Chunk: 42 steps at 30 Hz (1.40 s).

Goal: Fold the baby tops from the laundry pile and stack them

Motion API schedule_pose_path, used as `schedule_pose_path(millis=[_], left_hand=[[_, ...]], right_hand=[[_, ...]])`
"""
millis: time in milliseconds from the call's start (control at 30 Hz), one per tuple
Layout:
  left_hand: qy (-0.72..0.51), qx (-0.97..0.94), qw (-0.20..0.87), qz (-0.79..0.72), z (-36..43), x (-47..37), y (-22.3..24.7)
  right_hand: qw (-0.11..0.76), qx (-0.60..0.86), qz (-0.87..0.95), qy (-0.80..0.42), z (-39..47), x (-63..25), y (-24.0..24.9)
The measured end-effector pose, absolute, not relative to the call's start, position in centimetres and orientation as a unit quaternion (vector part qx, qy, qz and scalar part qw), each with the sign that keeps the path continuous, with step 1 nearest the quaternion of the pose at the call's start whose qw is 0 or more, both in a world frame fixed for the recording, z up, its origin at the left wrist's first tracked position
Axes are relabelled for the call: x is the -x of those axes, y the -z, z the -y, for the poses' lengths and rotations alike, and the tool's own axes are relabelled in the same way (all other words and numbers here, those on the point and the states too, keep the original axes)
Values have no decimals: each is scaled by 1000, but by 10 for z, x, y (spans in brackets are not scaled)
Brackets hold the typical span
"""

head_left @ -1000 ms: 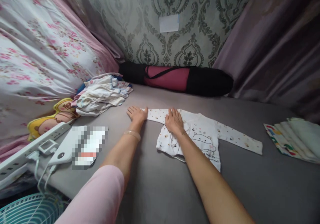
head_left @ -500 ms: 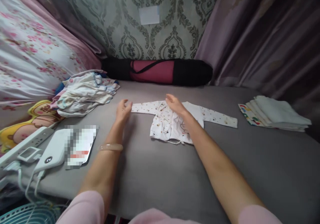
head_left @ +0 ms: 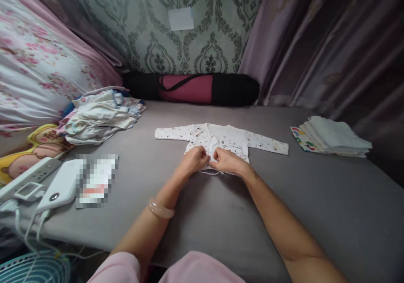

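Observation:
A small white patterned baby shirt [head_left: 233, 136] lies flat on the grey surface, both sleeves spread out to the sides. My left hand [head_left: 196, 160] is closed on the shirt's front, left of its lower middle. Close beside it, my right hand [head_left: 227, 161] pinches the fabric just right of the middle, over part of the printed animal face. The fingertips of both hands nearly meet, and the cloth between them is partly hidden. A thin white tie shows below the hem.
Crumpled clothes [head_left: 102, 117] lie at the left, and folded cloths [head_left: 337, 136] at the right. Behind is a black and maroon bag [head_left: 192, 88]. A power strip [head_left: 31, 178], a white power bank [head_left: 61, 186] and a blurred-out flat item [head_left: 97, 182] are at the near left.
Both hands have come down and together onto the lower front of the shirt and closed on it. The left hand has left the area by the left cuff. The view has shifted slightly.

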State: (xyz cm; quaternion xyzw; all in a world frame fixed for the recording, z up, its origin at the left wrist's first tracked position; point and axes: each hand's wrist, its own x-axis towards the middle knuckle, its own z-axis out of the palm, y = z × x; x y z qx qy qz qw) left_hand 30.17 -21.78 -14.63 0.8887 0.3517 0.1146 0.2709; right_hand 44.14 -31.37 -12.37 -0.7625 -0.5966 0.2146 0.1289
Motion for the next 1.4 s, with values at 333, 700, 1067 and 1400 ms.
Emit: schedule_pose_path(millis=[333,700,1067,1400], left_hand=[[-106,-910,216,-337,223,-293,150],[-130,-894,210,-373,220,-298,143],[-153,-848,351,-367,225,-313,111],[-161,-816,411,-373,254,-349,150]], right_hand=[[193,765,545,-284,307,-457,131],[403,712,445,-365,312,-477,107],[444,678,451,-373,313,-479,102],[415,690,479,-349,313,-475,98]])
